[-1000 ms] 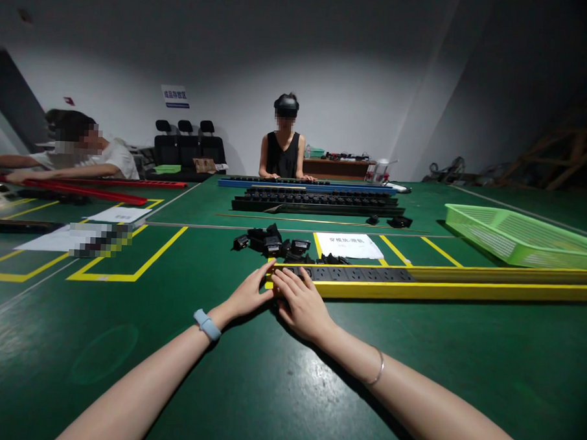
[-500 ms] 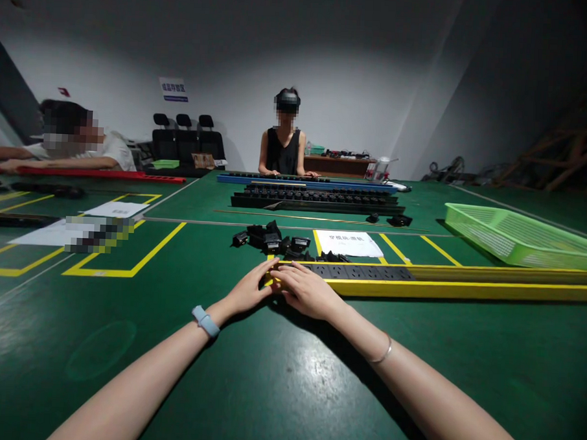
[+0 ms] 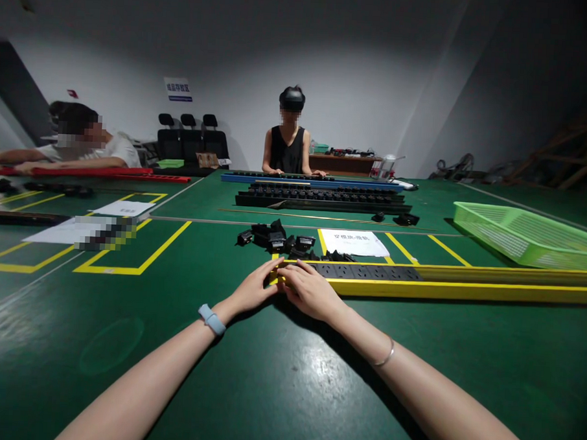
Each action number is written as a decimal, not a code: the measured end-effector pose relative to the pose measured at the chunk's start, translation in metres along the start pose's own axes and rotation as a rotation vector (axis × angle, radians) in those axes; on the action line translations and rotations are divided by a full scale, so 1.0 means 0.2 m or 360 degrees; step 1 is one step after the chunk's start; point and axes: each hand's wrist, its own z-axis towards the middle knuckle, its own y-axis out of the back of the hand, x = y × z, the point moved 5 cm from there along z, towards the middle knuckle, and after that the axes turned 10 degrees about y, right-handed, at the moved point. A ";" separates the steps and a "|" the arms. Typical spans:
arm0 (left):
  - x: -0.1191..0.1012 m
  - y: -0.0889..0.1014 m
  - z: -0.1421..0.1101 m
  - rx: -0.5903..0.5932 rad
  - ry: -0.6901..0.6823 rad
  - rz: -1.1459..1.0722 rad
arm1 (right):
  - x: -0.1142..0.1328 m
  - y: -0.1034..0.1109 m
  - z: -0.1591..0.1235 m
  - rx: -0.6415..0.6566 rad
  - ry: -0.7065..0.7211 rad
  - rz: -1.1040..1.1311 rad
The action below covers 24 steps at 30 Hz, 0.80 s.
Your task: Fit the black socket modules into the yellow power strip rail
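Note:
A long yellow rail [image 3: 465, 291] lies across the green table, its left end between my hands. Black socket modules [image 3: 362, 272] sit in a row in its channel, near that end. My left hand [image 3: 255, 288] is closed round the rail's end, thumb below and fingers on top. From the right, my right hand [image 3: 310, 289] is curled over the rail, its fingertips close against the left fingers. Whatever lies directly under the fingertips is hidden. Just behind the rail is a pile of loose black modules [image 3: 276, 235].
A green plastic basket [image 3: 516, 239] stands at the right. A labelled white sheet [image 3: 355, 243] lies behind the rail. Farther back are a thin rod [image 3: 294, 215], a black rail [image 3: 323, 204] and a blue rail [image 3: 363, 184] before a co-worker. Another person at left handles a red rail [image 3: 96, 172].
My view has turned slightly left, so everything sits a little farther right. Both hands keep nearly the same hold at the rail's end. The person at left has raised part of the red rail.

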 end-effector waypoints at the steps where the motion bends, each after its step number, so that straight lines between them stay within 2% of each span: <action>1: 0.00 0.00 0.00 -0.0005 0.0001 -0.0005 | 0.00 0.00 0.00 -0.0002 -0.0009 0.0000; 24: 0.01 0.01 0.00 -0.0013 0.0035 0.0012 | 0.01 -0.01 0.00 -0.0126 -0.0098 -0.0024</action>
